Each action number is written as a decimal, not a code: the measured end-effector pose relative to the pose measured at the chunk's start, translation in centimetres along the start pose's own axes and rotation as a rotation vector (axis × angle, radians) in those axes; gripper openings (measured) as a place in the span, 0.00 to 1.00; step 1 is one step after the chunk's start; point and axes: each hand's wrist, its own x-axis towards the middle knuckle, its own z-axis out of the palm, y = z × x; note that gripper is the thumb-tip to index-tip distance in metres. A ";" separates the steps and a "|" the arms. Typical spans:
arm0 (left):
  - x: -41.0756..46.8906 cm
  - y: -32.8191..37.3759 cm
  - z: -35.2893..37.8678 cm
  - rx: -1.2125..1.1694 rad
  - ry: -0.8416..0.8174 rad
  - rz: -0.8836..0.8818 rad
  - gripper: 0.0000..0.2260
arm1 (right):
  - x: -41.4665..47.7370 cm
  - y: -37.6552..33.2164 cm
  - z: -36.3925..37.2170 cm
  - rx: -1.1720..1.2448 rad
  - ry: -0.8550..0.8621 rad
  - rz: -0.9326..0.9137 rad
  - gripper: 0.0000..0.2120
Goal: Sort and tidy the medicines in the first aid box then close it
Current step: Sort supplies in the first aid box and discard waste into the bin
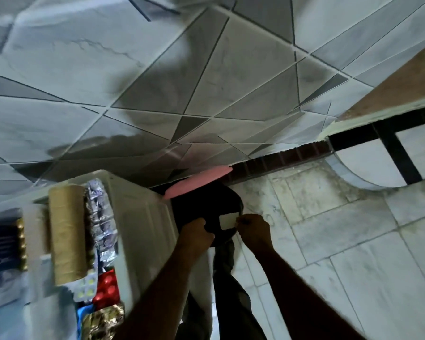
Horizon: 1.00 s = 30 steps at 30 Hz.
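Note:
The white first aid box stands open at the lower left, filled with medicines: a tan bandage roll, silver blister strips, a red blister pack, a blue packet. To the right of the box, my left hand grips the rim of a black bag. My right hand pinches a small white piece at the bag's opening.
A pink strip lies along the bag's far side. Grey patterned wall tiles fill the top of the view. A marble tiled floor spreads to the right, with a dark frame and a wooden panel at the far right.

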 end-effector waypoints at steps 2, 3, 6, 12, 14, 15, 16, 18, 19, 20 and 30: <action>1.4 -0.1 0.5 -0.004 0.028 0.005 0.24 | 1.2 -0.2 1.2 0.015 -0.013 -0.004 0.11; 2.1 0.0 0.8 0.002 0.045 0.011 0.23 | 1.8 -0.3 1.8 0.019 -0.022 -0.012 0.12; 3.9 -0.1 1.6 0.027 0.064 0.033 0.20 | 3.5 0.1 3.6 0.042 -0.049 -0.016 0.10; 3.8 -0.5 2.2 0.076 0.049 0.048 0.19 | 2.7 1.0 4.2 0.067 -0.036 0.001 0.08; 2.8 -0.3 2.0 0.087 0.040 0.049 0.22 | 1.6 1.1 3.6 0.085 -0.027 -0.005 0.08; 2.2 -0.1 1.8 0.092 0.041 0.058 0.22 | 1.1 1.1 3.3 0.090 -0.018 -0.013 0.08; 1.3 0.2 1.5 0.090 0.051 0.078 0.22 | 0.4 0.8 2.8 0.103 -0.003 -0.021 0.08; -0.3 1.1 1.0 0.064 0.070 0.130 0.21 | -0.6 0.2 1.8 0.136 0.026 -0.035 0.08; -1.5 1.6 0.5 0.047 0.088 0.161 0.22 | -1.4 -0.4 1.2 0.148 0.041 -0.058 0.09; -2.6 2.1 0.2 0.035 0.107 0.196 0.22 | -2.1 -1.0 0.7 0.152 0.054 -0.080 0.10; -16.3 1.6 -5.9 -0.093 0.453 0.679 0.16 | -14.9 -11.2 -3.6 0.202 0.153 -0.548 0.09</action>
